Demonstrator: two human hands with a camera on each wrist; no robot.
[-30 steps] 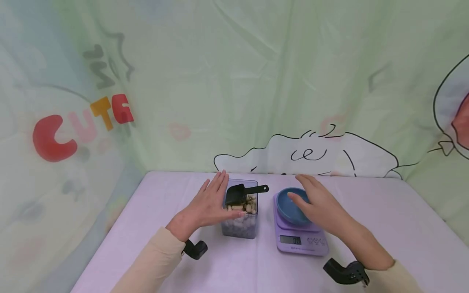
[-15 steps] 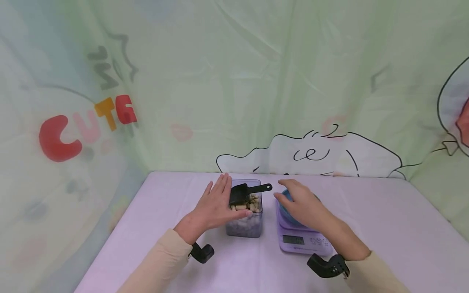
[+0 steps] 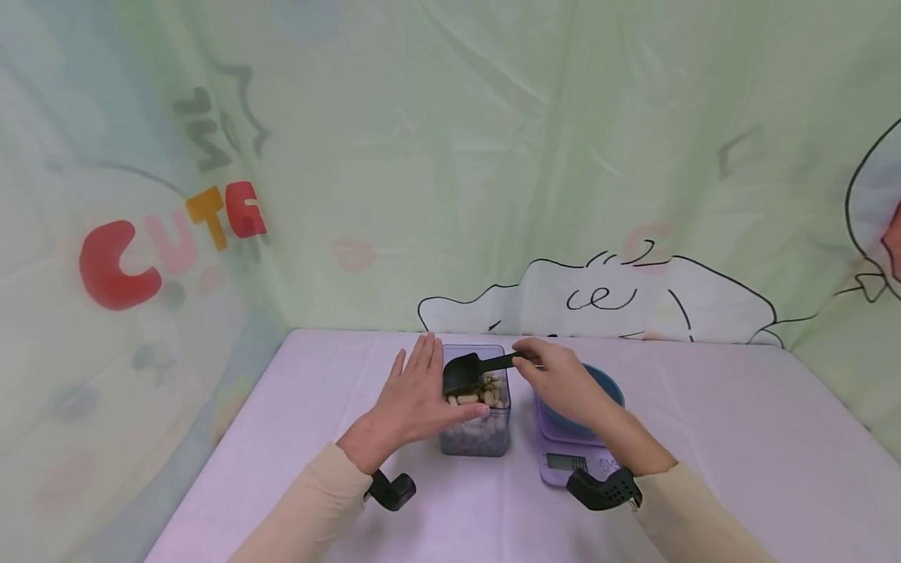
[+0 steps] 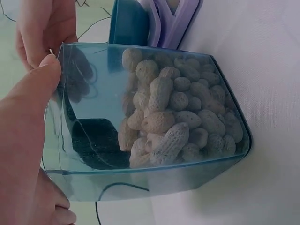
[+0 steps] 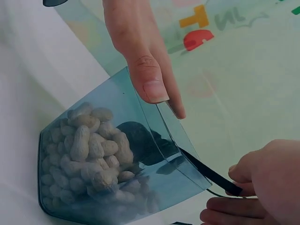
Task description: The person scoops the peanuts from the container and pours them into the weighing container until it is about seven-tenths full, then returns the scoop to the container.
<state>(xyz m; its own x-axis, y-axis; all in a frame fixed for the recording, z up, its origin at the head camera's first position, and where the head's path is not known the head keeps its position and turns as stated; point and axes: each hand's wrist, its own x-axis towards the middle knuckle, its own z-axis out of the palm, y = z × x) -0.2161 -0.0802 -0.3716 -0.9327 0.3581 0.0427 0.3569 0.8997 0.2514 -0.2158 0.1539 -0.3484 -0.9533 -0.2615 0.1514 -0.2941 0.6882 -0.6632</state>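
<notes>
A clear bluish plastic box holds unshelled peanuts, heaped to below its rim. A black scoop lies with its blade inside the box on the peanuts, its handle jutting out over the right rim. My left hand steadies the box, straight fingers along its left side and thumb across the near rim. In the right wrist view that thumb rests right at the rim. My right hand pinches the end of the scoop's handle between thumb and fingers.
Right of the box stands a purple kitchen scale bearing a blue bowl, partly hidden under my right forearm. A pale lilac cloth covers the table. Behind it hangs a printed curtain.
My right hand has moved left from above the blue bowl to the scoop's handle and taken hold of its end. The left hand stays at the box.
</notes>
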